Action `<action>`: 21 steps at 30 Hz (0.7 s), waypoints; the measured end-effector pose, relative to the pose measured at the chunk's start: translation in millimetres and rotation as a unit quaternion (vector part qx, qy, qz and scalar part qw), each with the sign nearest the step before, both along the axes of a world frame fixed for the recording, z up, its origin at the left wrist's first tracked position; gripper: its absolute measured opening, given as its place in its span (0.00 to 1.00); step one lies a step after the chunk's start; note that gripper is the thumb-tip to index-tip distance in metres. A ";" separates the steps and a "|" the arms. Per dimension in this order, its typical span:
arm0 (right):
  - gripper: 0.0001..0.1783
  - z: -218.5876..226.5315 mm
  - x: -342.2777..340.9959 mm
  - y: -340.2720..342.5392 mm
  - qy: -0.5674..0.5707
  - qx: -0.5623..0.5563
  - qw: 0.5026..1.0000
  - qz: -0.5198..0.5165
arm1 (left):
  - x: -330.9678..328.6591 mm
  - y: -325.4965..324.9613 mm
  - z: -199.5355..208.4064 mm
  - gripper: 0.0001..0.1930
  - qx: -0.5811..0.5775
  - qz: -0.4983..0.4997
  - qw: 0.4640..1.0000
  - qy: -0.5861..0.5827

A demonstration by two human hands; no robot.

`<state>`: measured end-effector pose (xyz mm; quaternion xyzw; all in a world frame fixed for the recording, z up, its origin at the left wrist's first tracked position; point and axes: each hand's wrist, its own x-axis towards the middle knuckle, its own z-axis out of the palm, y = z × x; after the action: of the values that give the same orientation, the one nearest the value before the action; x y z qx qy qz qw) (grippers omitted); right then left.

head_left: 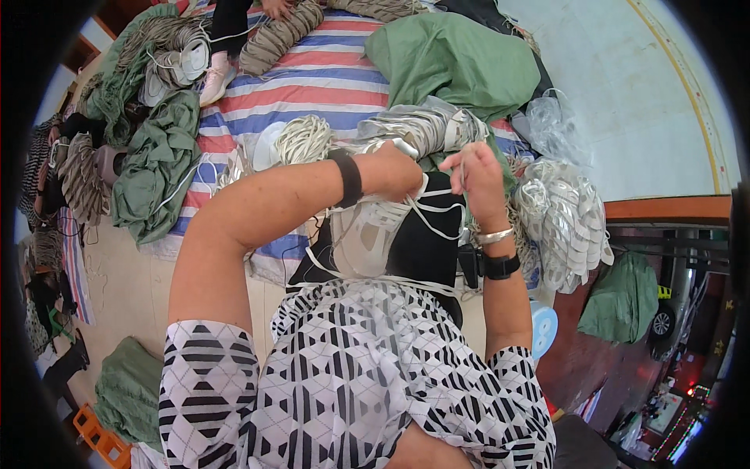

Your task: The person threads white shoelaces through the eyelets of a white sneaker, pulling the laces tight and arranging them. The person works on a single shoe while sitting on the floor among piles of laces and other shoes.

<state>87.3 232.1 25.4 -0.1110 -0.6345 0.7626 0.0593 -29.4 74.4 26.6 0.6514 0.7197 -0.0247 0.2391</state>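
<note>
A pale beige shoe upper [363, 238] lies over the black cloth [426, 254] on my lap. Its far end runs under my left hand [393, 172], which is closed on it; most of those fingers are hidden, and something white shows at the fingertips. White laces [440, 209] trail from beneath that hand across the black cloth. To the right, my right hand [478, 176] is raised with its fingers bent together, a thin strand of lace seeming to pass between them. More white lace crosses near my waist.
Ahead, a bundle of white laces [305, 139] and a row of stacked shoe uppers [418, 129] lie on a striped sheet [305, 98]. More uppers [558, 227] are piled at right. Green sacks [453, 62] stand around. Another person's hand [277, 8] shows at the top.
</note>
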 end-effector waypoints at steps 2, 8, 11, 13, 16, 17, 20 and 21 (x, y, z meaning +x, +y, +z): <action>0.10 21.2 2.3 -24.3 -0.132 0.331 0.934 -0.019 | 0.6 8.4 1.3 0.09 -0.061 -0.010 0.997 0.034; 0.11 -29.4 14.7 -16.6 -0.150 0.437 0.874 0.154 | -15.6 5.2 8.2 0.06 -0.096 0.009 0.992 -0.085; 0.09 -1.3 9.0 -2.8 -0.182 0.026 0.977 0.106 | -25.9 -1.6 0.6 0.09 -0.087 0.049 0.964 -0.247; 0.10 44.8 8.4 23.0 -0.056 -0.360 0.930 0.040 | -21.8 -3.4 4.8 0.11 -0.046 0.050 0.976 -0.207; 0.13 140.0 16.4 36.2 0.092 -0.300 0.940 -0.137 | -1.1 -17.1 8.3 0.11 0.021 0.106 0.988 -0.110; 0.13 178.7 30.7 33.1 0.145 -0.340 0.919 -0.139 | 3.5 -22.1 0.4 0.11 0.052 0.138 0.985 -0.090; 0.15 208.9 80.1 61.8 0.340 -0.203 0.913 0.097 | -2.5 -17.2 -21.9 0.11 0.223 0.239 0.907 -0.264; 0.15 201.5 92.7 69.5 0.328 -0.188 0.925 0.040 | -9.6 -20.8 -26.5 0.10 0.285 0.277 0.846 -0.356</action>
<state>180.1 301.6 226.9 0.1619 -0.4286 0.8634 0.2111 -39.0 53.6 0.1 0.4285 0.7110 0.4824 0.2795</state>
